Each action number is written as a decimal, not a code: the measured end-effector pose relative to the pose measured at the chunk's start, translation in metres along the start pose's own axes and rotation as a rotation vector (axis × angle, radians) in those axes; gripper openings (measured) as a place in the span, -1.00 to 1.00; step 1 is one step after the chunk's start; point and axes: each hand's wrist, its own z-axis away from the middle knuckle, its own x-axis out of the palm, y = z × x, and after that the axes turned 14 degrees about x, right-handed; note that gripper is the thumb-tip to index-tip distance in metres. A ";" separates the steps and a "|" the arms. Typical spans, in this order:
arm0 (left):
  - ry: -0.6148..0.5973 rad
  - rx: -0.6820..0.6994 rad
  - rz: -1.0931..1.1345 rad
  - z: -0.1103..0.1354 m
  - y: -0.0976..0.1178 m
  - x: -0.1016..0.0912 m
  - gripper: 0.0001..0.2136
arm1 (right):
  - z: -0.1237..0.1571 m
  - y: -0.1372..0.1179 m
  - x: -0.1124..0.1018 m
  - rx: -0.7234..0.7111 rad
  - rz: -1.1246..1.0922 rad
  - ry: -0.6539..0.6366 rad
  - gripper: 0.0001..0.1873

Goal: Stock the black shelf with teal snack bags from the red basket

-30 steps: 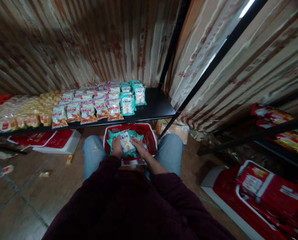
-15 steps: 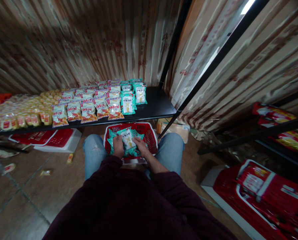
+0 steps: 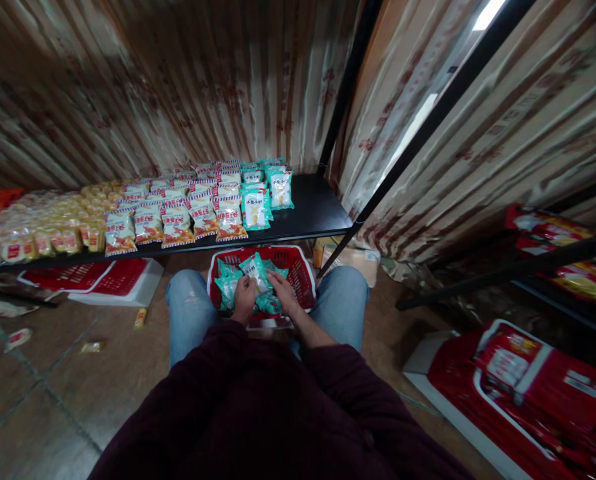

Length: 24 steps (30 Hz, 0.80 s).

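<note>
While the person crouches over a red basket [image 3: 301, 268] set between the knees, both hands work inside it. The left hand [image 3: 245, 299] is clamped on a teal packet [image 3: 255, 269], held upright above the heap of like packets [image 3: 227, 285] that fills the basket. The right hand [image 3: 281, 293] lies just at 3 o'clock of that packet, touching the heap; whether its fingers are closed cannot be told. At 12 o'clock from the basket runs a black shelf [image 3: 314, 208], carrying more teal packs [image 3: 256, 208] and, toward 10 o'clock, rows of red-striped packs [image 3: 175, 225].
</note>
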 end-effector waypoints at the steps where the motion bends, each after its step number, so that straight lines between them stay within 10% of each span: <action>1: 0.002 0.004 0.007 0.000 0.001 0.000 -0.81 | 0.000 -0.001 0.000 -0.014 -0.004 0.004 -0.59; 24: -0.063 -0.150 0.178 0.005 -0.002 -0.007 -0.58 | 0.007 -0.007 0.001 0.063 -0.058 -0.119 -0.56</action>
